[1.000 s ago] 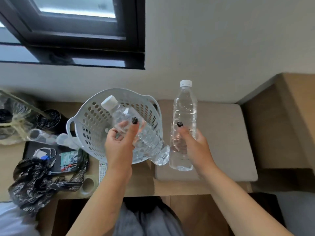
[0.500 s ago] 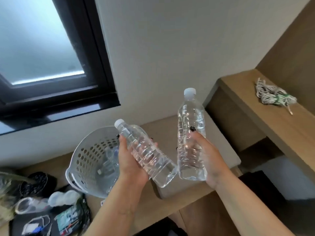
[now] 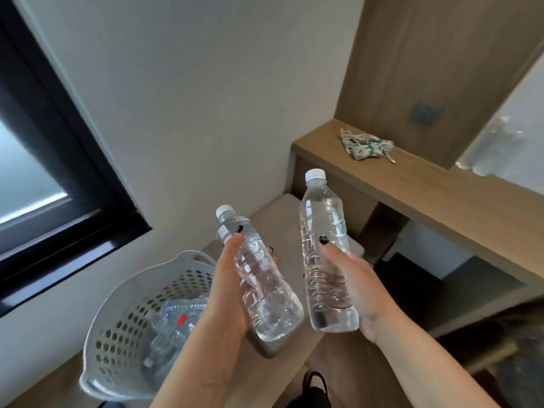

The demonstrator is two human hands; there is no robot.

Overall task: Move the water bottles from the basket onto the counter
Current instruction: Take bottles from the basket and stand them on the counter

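My left hand (image 3: pixel 226 287) grips a clear water bottle (image 3: pixel 265 290) with a white cap, tilted with its cap up and to the left. In my right hand (image 3: pixel 357 287) is a second clear bottle (image 3: pixel 325 260), held nearly upright. Both bottles are in the air, to the right of and above the white perforated basket (image 3: pixel 123 334) at lower left. Inside the basket lie more clear bottles (image 3: pixel 173 319), one with a red spot on it. The wooden counter (image 3: pixel 441 192) runs along the right, beyond the right-hand bottle.
A bundle of white cord with a green tie (image 3: pixel 366 147) lies on the counter's far end. A grey cushion (image 3: pixel 279 219) sits on the low bench behind the bottles. A dark-framed window (image 3: pixel 59 178) fills the left wall. A mirror edge (image 3: pixel 506 134) stands at far right.
The view has swung up and to the right, bringing the counter into sight. Both hands have carried their bottles away from the basket toward the right. The left bottle is more upright.
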